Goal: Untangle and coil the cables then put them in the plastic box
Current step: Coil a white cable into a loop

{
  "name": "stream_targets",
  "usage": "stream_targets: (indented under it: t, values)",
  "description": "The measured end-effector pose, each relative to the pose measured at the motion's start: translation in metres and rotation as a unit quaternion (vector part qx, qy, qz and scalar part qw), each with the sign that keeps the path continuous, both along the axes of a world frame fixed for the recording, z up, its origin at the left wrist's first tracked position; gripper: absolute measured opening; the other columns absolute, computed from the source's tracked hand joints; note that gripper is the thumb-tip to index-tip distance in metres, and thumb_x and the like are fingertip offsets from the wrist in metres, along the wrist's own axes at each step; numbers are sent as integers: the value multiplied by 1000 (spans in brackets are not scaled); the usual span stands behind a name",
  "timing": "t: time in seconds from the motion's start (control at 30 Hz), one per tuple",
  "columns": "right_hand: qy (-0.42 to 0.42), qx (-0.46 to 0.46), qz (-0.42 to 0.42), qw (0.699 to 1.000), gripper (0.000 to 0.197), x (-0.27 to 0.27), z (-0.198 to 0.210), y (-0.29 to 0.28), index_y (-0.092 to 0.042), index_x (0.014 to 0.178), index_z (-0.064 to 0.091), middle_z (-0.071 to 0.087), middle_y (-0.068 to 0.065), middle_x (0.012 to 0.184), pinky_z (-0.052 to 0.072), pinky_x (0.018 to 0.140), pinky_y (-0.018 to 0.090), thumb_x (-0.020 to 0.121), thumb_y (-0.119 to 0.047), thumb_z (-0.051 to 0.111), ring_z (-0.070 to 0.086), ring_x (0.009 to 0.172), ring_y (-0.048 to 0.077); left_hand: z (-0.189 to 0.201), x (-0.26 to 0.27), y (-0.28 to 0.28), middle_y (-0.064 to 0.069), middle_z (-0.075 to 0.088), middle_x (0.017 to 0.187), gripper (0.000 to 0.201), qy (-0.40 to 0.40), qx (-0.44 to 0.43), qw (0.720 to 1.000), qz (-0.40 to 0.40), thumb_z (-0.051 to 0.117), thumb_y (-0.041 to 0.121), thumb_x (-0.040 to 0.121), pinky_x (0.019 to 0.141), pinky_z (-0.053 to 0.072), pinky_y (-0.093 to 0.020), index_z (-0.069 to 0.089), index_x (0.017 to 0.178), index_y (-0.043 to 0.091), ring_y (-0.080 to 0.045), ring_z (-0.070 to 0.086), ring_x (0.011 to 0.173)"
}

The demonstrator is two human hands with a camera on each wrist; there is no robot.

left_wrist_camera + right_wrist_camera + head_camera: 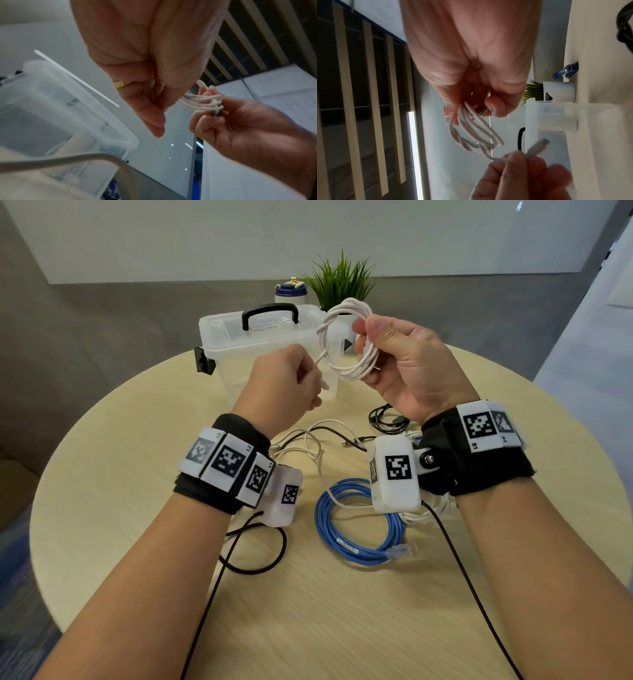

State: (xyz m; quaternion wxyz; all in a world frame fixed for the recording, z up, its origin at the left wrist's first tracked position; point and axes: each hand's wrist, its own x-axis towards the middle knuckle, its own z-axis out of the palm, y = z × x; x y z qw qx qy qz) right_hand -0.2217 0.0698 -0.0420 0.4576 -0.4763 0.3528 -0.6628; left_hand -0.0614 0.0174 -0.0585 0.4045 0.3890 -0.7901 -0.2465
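Note:
A white cable coil [346, 340] hangs in the air in front of the plastic box [260, 350], wound into several loops. My right hand [394, 354] pinches the coil [471, 129] on its right side between thumb and fingers. My left hand [291, 381] grips the cable's loose end; its plug [539, 146] sticks out past the fingers. The left wrist view shows the loops [200, 101] bunched in the right hand [240, 124]. The clear box has a black handle [270, 314], and its lid is on.
On the round wooden table [342, 611] lie a coiled blue network cable [356, 522], tangled white and black cables [325, 440], a black bundle [387, 419] and a black loop [260, 549]. A potted plant [339, 282] and a bottle [291, 290] stand behind the box.

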Motion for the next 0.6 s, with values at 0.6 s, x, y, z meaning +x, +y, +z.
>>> stream_targets:
  t: [0.6]
  values:
    - [54,67,-79,993,15,-2,-6,-7,-9,85,68,60,0,63,35,47,20,94,-14,57,49,53,10,3,0,9,3,72,75,19,305,307,869,-242,44,10,97,66,48,-20,61,89,13,-6,66,67]
